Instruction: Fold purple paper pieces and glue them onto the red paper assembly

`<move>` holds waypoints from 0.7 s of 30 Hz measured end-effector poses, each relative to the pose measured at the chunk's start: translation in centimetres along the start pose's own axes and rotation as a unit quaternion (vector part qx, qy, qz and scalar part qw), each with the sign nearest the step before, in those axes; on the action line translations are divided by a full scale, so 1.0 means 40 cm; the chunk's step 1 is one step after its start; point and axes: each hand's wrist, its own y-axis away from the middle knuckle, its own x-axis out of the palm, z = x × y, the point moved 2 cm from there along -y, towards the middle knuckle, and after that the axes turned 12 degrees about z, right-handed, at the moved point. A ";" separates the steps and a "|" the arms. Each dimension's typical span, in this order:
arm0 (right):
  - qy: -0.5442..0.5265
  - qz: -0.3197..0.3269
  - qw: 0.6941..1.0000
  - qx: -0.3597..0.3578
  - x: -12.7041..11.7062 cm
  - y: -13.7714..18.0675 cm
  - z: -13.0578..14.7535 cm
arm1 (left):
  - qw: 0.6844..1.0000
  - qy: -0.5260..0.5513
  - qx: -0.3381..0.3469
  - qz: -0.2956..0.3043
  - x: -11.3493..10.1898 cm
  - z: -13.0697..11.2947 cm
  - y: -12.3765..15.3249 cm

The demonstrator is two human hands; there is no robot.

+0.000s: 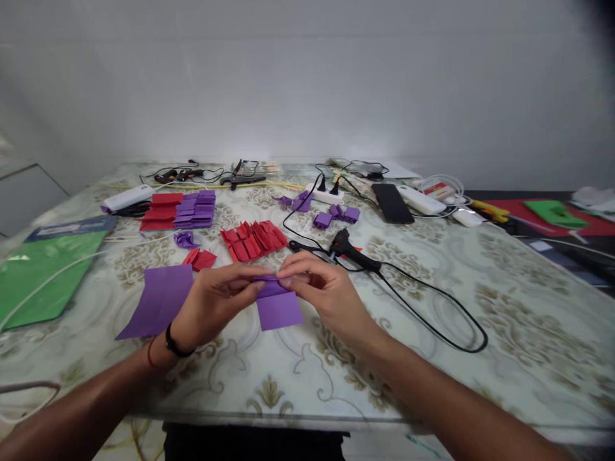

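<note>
Both hands meet over a small purple paper square point(278, 308) lying on the patterned table point(432, 358). My left hand point(216, 302) pinches its upper left edge with thumb and fingers. My right hand point(323, 291) pinches the upper right edge, fingers pressed on the fold. A larger flat purple sheet point(156, 299) lies just left of my left wrist. Folded red paper pieces point(254, 241) sit in a row right behind my hands, and a black glue gun point(353, 251) with its cable lies behind my right hand.
Stacks of folded red paper point(161, 210) and purple paper point(196, 209) lie at back left, with small purple folded pieces point(336, 215) at back centre. A green sheet point(41, 272) lies at left. A black phone point(392, 203), a power strip point(325, 193) and cables crowd the far edge.
</note>
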 end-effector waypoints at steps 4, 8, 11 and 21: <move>0.027 -0.005 1.000 -0.003 -0.005 0.001 -0.010 | 1.000 -0.012 0.001 0.014 0.000 0.001 -0.006; 0.038 -0.006 0.999 -0.003 -0.006 0.001 -0.012 | 0.999 -0.032 0.010 0.009 -0.005 0.001 -0.006; 0.028 -0.010 0.999 0.024 -0.001 0.001 -0.007 | 0.999 -0.030 -0.005 0.010 -0.006 0.003 -0.004; 0.000 0.003 0.989 0.147 0.012 -0.001 0.001 | 0.994 -0.108 0.029 -0.015 -0.013 0.011 0.000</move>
